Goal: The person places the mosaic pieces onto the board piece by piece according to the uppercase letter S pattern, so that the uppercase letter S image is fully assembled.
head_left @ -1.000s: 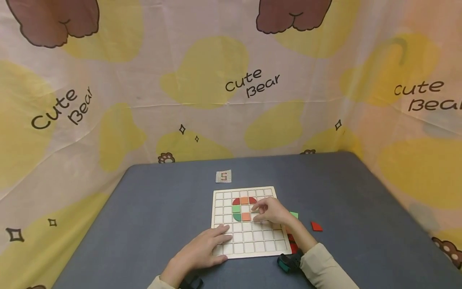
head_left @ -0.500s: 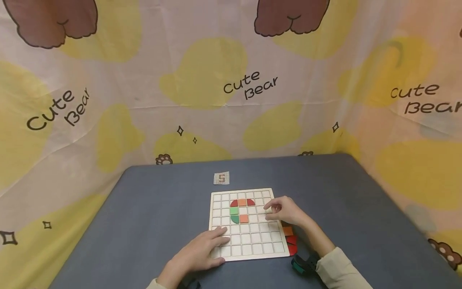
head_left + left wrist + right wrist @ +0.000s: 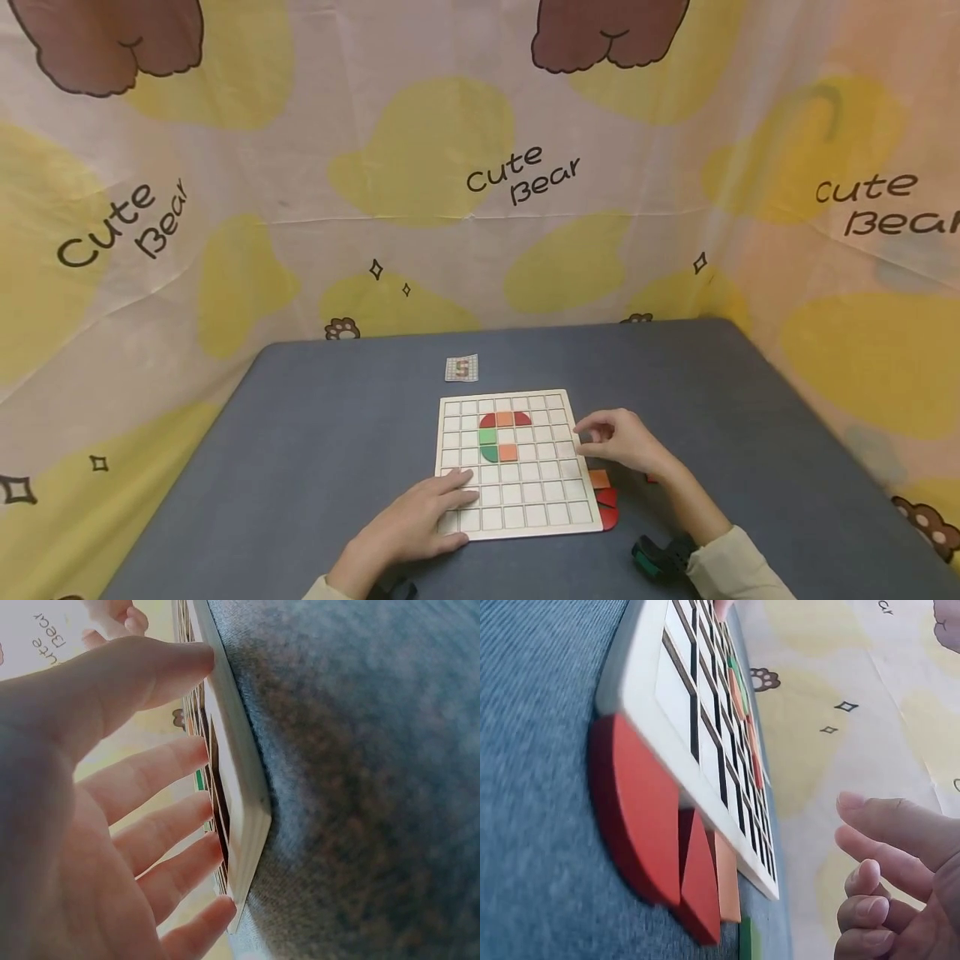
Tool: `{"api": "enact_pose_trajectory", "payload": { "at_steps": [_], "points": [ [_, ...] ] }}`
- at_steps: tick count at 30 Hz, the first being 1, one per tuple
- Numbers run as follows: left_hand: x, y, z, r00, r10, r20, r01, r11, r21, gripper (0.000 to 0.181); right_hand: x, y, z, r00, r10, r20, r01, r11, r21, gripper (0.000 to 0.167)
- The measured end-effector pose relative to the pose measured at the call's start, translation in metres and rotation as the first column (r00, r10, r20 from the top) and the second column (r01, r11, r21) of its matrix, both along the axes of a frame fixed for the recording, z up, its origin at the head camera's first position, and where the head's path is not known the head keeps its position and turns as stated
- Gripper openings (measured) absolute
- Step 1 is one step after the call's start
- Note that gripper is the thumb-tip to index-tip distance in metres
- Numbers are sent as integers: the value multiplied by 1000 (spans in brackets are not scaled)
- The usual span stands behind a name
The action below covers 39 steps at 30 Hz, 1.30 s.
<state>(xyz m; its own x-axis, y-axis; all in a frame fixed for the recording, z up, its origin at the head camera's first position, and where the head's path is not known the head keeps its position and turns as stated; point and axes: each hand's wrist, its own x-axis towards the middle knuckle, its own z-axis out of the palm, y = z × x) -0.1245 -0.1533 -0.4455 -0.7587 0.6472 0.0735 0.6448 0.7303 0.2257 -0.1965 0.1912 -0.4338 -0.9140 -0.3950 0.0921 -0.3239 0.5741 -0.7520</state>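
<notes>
On my feed the grid board (image 3: pixel 534 493) looks like smooth, matt wood, the near-right red pieces (image 3: pixel 637 817) equally smooth; I see rough-woven, matt table cloth (image 3: pixel 345 408) beneath and a creased, faintly glossy cloth backdrop (image 3: pixel 420 150) far behind.

Soft, even light fills the head view, with a pale sheen on the backdrop (image 3: pixel 420 150). In the left wrist view the tabletop (image 3: pixel 367 780) blurs and the left hand (image 3: pixel 97 802) lies shaded
</notes>
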Motion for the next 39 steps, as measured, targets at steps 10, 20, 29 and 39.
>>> {"api": "enact_pose_trajectory", "payload": {
  "at_steps": [10, 20, 29, 39],
  "points": [
    [0, 1, 1, 1000, 11, 23, -10, 1000, -8, 50, 10, 26, 1, 1000, -28, -7, 28, 999, -27, 29],
    [-1, 1, 0, 999, 20, 43, -19, 1000, -16, 50, 19, 46, 5, 999, -42, -10, 42, 999, -5, 30],
    [-1, 1, 2, 999, 9, 35, -8, 1000, -21, 49, 21, 70, -3, 998, 9, 68, -9, 1000, -4, 34],
    [0, 1, 2, 1000, 7, 28, -6, 1000, -17, 49, 18, 88, -13, 989, 37, 146, -34, 999, -26, 38]
  ]
}}
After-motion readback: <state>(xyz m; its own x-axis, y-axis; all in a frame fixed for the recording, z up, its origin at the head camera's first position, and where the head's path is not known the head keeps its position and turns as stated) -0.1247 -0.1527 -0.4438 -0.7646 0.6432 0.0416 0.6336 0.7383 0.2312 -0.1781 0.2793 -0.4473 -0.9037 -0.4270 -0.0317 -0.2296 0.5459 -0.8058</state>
